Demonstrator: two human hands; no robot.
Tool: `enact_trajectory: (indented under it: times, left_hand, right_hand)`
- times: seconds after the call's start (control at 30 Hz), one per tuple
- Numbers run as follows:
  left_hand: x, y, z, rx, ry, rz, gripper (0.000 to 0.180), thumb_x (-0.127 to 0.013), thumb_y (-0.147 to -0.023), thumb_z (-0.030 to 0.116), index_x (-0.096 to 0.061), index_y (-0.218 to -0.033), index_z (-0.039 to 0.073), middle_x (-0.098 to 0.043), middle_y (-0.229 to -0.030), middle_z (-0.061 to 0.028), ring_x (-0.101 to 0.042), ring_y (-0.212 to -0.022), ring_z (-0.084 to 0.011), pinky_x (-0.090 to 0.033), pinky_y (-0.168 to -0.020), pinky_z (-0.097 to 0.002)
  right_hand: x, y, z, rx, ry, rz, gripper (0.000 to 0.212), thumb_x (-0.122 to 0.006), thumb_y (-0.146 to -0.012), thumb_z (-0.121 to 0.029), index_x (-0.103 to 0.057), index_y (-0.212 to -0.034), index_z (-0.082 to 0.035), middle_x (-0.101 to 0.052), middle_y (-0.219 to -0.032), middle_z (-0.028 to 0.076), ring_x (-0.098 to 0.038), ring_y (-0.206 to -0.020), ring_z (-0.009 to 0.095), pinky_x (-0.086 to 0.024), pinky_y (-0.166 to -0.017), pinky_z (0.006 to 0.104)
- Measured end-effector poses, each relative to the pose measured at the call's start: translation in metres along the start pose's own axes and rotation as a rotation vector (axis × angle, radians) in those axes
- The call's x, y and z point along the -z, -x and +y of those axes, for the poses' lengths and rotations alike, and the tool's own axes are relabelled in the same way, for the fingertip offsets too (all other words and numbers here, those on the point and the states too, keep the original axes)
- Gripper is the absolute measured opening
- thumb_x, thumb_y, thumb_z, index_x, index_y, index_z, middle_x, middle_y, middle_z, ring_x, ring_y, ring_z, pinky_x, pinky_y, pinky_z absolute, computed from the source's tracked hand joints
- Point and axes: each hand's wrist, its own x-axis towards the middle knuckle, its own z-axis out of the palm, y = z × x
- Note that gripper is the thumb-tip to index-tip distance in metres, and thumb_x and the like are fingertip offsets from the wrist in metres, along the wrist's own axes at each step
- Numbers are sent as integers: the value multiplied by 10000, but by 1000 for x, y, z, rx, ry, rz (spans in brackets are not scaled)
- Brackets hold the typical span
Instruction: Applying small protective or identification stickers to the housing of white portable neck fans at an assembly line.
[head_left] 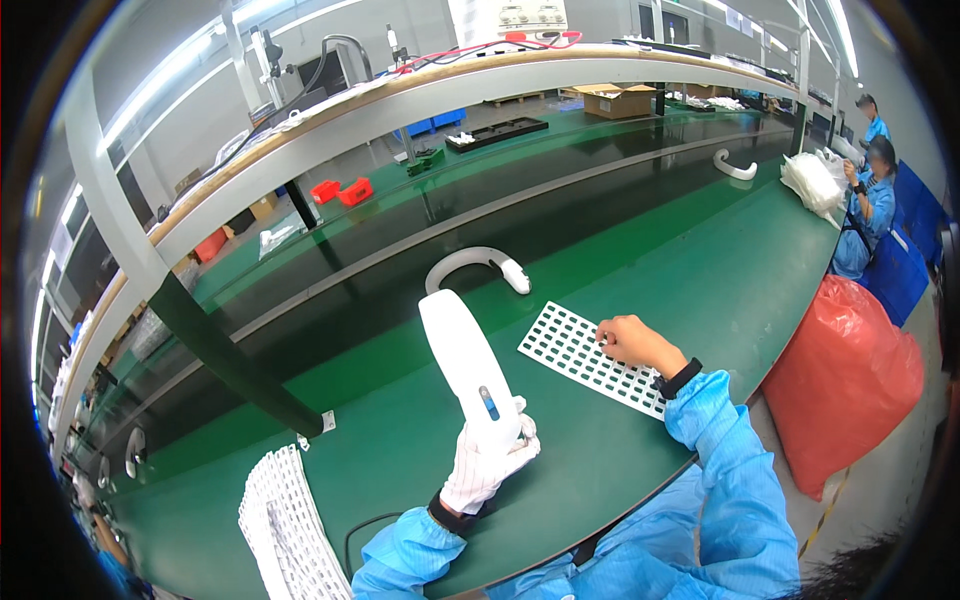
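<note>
Head view, left hand: gloved, its fingers closed around the lower end of the white device (pixel 460 350), left hand (pixel 492 462) above the tabletop (pixel 400 390).
Right hand: bare (pixel 637 343), over the perforated-looking white sheet (pixel 580 354), fingers curled close together; whether they pinch anything, I cannot tell.
White sheet: flat on the tabletop, right of the device.
Curved tube (pixel 515 274): just beyond the device.
Sheet stack (pixel 285 525): left of the left hand.

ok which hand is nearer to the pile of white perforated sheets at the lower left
Left. The gloved left hand, holding a long white device, is right of the pile; the right hand is farther right, at a single white perforated sheet.
</note>
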Motion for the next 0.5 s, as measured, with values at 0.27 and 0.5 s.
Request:
enact_trajectory:
  times: [0.27,0.5]
  left_hand:
    - [9,1,-17,62,215,14,489,-729,-801,-15,-486,-1224,-58,-627,-934,-67,-621,-802,-119,-547,-688,-231]
    - [10,-3,-19,52,109,-12,490,-730,-786,-28,-488,-1211,-51,-625,-905,-87,-643,-808,-165,-563,-695,-279]
  right_hand:
    - [1,-13,-3,-89,4,-138,202,-615,-793,-68,-651,-979,2,-608,-887,128,-663,-698,239,-560,-487,317]
    - [-9,-10,17,125,176,15,226,-620,-806,-82,-684,-1016,-26,-616,-986,164,-643,-873,284,-554,-632,371]
